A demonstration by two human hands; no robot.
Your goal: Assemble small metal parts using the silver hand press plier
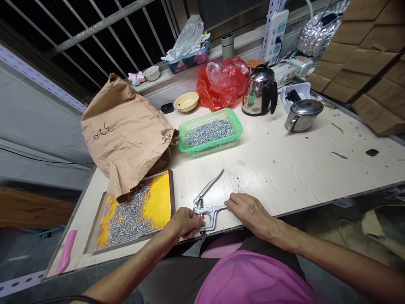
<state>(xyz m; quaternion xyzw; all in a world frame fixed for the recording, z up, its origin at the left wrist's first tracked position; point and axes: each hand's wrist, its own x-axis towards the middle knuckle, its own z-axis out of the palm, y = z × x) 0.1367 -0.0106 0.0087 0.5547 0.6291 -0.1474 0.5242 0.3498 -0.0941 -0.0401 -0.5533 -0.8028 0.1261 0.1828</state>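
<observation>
A pair of grey metal snap-fastener pliers (215,209) lies at the table's front edge, its long upper lever angled away from the lower handle. The fingers of my right hand (249,211) are closed on the end of that lower handle. At the jaw end, beside the small red part, my left hand (186,222) is closed in a pinch; anything between its fingertips is too small or hidden to name. Left of it, a shallow tray (172,192) with a yellow bottom holds many small silvery metal pieces (131,217).
A brown paper bag (126,131) leans over the tray. Behind the pliers stands a green basket (236,126) of similar metal pieces. Farther back are a yellow bowl (186,102), red plastic bag (218,86), kettle (257,93) and lidded metal pot (302,116). A pink-handled object (67,250) lies front left.
</observation>
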